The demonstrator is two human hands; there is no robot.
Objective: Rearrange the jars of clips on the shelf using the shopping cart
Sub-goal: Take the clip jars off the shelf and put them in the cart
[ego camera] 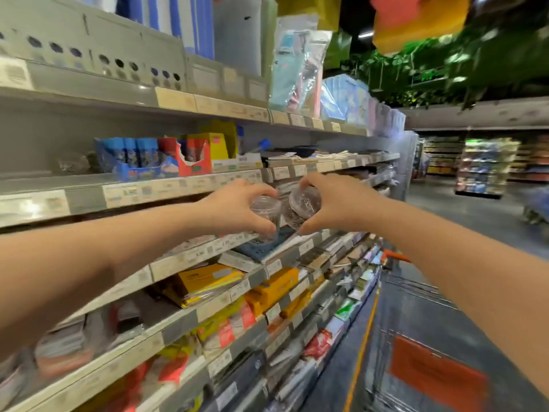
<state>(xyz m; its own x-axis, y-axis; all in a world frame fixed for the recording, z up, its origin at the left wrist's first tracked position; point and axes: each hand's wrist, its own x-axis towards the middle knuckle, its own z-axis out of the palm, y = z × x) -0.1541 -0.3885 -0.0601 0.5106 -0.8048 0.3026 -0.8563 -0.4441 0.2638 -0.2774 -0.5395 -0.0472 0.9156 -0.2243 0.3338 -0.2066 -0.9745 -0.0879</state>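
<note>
1. The fingers (255, 189) of the left hand (234, 208) curl over a clear jar of clips (267, 212), thumb beneath, clamped on it; the jar is held upright in front of the shelf edge (178, 190).
2. Just beside it a second clear jar (304, 207) tilts, lid toward the camera; the fingers of the right hand (338, 203) are clamped round its rim.
3. The wire shopping cart (435, 374) stands low at the right, in the aisle.

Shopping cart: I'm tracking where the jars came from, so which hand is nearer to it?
Right. The right hand, holding the right jar, is above and left of the shopping cart; the left hand, holding the left jar, is farther left.
</note>
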